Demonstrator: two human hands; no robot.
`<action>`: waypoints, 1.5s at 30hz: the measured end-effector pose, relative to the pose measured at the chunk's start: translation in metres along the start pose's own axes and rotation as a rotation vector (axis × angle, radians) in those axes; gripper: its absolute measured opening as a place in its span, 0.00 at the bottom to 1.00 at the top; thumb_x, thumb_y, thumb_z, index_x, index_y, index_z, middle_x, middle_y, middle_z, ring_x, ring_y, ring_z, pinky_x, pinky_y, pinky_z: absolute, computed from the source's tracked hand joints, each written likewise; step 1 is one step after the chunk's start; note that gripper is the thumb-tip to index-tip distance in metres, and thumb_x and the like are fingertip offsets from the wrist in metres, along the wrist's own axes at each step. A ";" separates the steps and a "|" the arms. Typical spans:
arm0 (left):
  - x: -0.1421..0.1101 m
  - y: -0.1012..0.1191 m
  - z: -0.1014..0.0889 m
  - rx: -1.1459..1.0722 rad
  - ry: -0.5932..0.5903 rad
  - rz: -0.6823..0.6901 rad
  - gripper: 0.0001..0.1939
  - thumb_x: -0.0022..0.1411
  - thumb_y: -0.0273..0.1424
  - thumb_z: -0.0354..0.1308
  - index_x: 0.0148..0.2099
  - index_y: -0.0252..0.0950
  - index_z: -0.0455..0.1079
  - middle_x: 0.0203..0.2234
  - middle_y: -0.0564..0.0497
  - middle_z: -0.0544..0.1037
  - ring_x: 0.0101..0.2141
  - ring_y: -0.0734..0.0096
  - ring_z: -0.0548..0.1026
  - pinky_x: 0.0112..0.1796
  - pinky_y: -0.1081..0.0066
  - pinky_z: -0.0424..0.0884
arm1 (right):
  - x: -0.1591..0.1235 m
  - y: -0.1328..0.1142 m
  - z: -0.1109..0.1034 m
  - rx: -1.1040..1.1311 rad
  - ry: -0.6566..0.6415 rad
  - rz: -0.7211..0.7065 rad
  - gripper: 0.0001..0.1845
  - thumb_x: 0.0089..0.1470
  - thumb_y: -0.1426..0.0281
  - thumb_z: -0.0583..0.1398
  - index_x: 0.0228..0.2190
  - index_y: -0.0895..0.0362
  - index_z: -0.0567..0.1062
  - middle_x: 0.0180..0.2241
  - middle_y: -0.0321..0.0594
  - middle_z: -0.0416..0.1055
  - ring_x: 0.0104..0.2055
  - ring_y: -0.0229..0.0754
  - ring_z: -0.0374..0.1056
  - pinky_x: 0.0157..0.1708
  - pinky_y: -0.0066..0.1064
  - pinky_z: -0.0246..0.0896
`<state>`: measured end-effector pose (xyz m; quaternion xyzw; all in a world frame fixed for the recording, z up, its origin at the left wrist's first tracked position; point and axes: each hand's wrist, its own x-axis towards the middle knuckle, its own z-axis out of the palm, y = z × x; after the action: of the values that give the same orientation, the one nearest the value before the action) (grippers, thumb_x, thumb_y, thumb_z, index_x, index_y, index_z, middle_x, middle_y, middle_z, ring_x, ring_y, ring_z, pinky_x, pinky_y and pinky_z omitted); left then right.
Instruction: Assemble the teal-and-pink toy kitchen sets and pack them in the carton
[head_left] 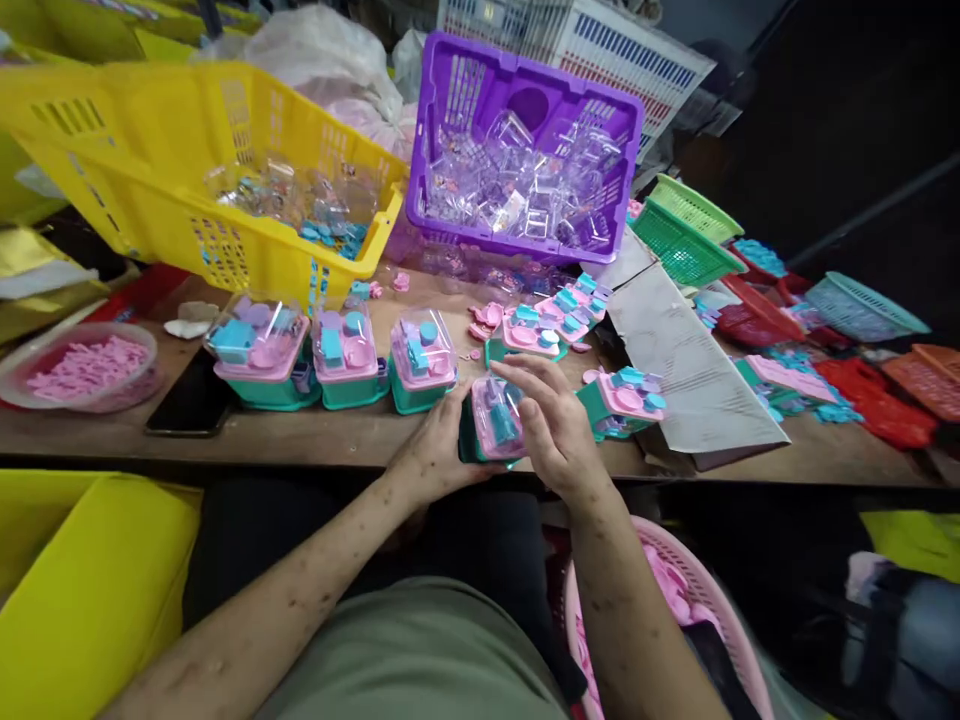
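My left hand (437, 455) is wrapped round a toy kitchen set (496, 425) near the table's front edge. It has a teal base, a pink top with small blue and purple pieces, and a clear plastic cover. My right hand (559, 430) lies over the cover's right side, fingers stretched out and thumb apart. To the left stand three similar covered toy sets: one (262, 350) at the far end, one (347, 355) in the middle and one (422, 360) nearest my left hand. An uncovered toy set (622, 402) is at the right, and more uncovered sets (532, 330) sit behind my hands.
A purple basket (637, 130) holds clear covers; a yellow basket (150, 220) holds covers and blue parts. Left are a tub (150, 370) of pink pieces and a phone (191, 400). A cardboard flap (690, 370) stands right. A pink basket (739, 640) is below the table.
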<state>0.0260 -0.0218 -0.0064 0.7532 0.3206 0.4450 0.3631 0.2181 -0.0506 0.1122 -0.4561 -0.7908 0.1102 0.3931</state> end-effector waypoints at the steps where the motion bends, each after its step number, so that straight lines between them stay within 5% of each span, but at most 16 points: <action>1: -0.001 -0.001 0.000 0.006 0.004 -0.001 0.65 0.55 0.45 0.84 0.81 0.43 0.47 0.76 0.30 0.64 0.76 0.32 0.64 0.73 0.32 0.65 | 0.000 -0.001 0.001 -0.021 -0.011 -0.006 0.27 0.81 0.52 0.51 0.67 0.45 0.79 0.64 0.48 0.74 0.69 0.55 0.71 0.70 0.55 0.68; 7: -0.003 -0.001 -0.002 0.000 -0.021 0.016 0.63 0.56 0.46 0.83 0.80 0.42 0.49 0.75 0.30 0.66 0.75 0.33 0.67 0.72 0.35 0.68 | -0.001 -0.005 -0.001 -0.147 -0.080 -0.029 0.26 0.78 0.59 0.56 0.71 0.46 0.74 0.65 0.50 0.72 0.69 0.56 0.70 0.71 0.58 0.67; 19: -0.003 0.001 -0.001 -0.019 0.023 0.083 0.63 0.58 0.46 0.83 0.81 0.42 0.47 0.76 0.31 0.65 0.75 0.37 0.67 0.72 0.38 0.68 | -0.001 -0.016 0.007 -0.328 -0.005 -0.097 0.30 0.73 0.64 0.62 0.72 0.39 0.73 0.67 0.47 0.71 0.68 0.63 0.69 0.70 0.66 0.65; 34: -0.004 -0.005 0.003 -0.003 -0.003 0.047 0.65 0.56 0.42 0.83 0.83 0.44 0.45 0.79 0.32 0.60 0.79 0.36 0.59 0.75 0.37 0.63 | 0.007 -0.018 0.005 -0.368 -0.078 0.012 0.26 0.73 0.64 0.62 0.68 0.42 0.77 0.63 0.47 0.73 0.67 0.59 0.71 0.70 0.60 0.68; 45: -0.004 0.006 0.003 -0.007 0.029 0.040 0.61 0.58 0.45 0.82 0.80 0.45 0.48 0.77 0.33 0.64 0.76 0.37 0.64 0.74 0.38 0.66 | 0.011 -0.022 -0.002 -0.397 -0.125 -0.079 0.28 0.68 0.66 0.66 0.67 0.39 0.79 0.62 0.45 0.75 0.64 0.60 0.73 0.67 0.62 0.68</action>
<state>0.0277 -0.0288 -0.0044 0.7515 0.3092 0.4644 0.3521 0.2028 -0.0543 0.1305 -0.4854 -0.8371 -0.0351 0.2499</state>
